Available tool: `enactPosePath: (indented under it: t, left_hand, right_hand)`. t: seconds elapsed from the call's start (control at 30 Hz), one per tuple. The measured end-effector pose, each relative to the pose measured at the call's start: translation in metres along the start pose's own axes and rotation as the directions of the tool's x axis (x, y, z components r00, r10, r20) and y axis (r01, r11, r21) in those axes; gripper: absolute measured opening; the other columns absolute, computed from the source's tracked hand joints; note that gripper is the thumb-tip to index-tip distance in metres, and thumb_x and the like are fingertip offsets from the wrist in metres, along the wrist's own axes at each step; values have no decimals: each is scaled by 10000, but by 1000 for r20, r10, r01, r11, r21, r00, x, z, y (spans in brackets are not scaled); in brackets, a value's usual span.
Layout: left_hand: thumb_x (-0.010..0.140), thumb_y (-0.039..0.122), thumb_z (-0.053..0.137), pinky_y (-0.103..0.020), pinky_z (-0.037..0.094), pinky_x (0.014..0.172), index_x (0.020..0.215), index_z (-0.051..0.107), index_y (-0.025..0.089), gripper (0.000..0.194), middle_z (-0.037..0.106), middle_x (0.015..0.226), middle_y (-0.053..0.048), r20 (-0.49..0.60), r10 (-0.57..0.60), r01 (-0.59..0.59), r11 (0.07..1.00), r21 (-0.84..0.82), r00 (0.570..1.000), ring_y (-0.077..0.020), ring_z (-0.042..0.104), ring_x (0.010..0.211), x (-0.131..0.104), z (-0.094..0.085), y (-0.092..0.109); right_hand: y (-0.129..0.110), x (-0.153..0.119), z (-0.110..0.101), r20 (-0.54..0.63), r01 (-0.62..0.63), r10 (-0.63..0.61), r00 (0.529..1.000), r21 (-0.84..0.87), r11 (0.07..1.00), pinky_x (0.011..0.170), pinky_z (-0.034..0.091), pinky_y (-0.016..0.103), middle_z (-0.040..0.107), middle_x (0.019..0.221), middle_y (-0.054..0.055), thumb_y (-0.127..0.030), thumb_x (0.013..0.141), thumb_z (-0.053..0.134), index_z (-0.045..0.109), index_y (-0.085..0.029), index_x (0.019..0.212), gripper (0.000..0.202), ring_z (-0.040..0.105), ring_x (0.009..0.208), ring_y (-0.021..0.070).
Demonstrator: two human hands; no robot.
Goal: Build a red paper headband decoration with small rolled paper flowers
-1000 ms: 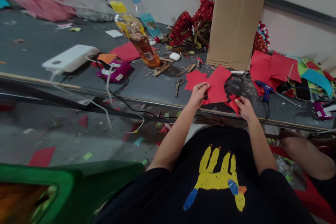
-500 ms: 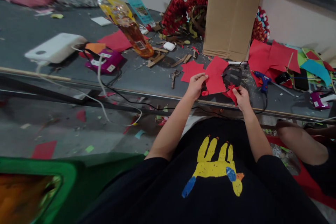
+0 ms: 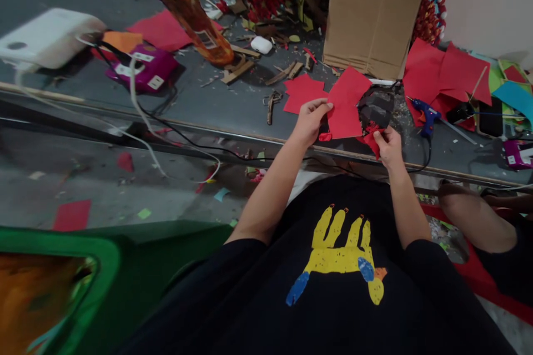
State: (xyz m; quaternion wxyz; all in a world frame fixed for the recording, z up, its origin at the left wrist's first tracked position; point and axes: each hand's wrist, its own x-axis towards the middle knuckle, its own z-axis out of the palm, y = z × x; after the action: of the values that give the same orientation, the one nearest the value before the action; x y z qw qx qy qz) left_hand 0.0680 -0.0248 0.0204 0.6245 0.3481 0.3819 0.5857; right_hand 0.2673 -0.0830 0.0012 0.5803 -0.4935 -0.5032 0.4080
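My left hand (image 3: 310,118) pinches the left edge of a sheet of red paper (image 3: 346,106), thumb on top. Between the thumb and fingers of my right hand (image 3: 390,145) is a small crumpled piece of red paper (image 3: 372,138), close to the sheet's lower right corner. Whether the two pieces are joined I cannot tell. Another piece of red paper (image 3: 303,92) lies on the table behind my left hand. A dark patch (image 3: 375,108) sits on the tabletop just beyond my right hand.
A blue glue gun (image 3: 427,115) lies right of my right hand, by stacked red sheets (image 3: 425,75). Behind stands a cardboard piece (image 3: 370,16). To the left are a tilted bottle (image 3: 200,25), a purple power strip (image 3: 145,69) and a white device (image 3: 52,37). Cables hang over the table edge.
The camera has tipped downward, so the table things sit higher in the picture. Both hands keep their hold on the red paper, with little visible movement.
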Motion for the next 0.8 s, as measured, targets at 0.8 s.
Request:
enactPosePath:
  t: [0.8]
  left_hand:
    - [620, 196, 727, -183, 404, 506, 673, 600, 147, 146, 571, 577, 30, -15, -15, 15, 1000, -7, 1000, -74, 527, 513, -1, 2, 1]
  right_hand:
    - [1, 0, -3, 36, -10, 10, 999, -4, 1000, 832, 527, 359, 738, 883, 30, -609, 604, 724, 688, -221, 872, 474, 675, 841, 199]
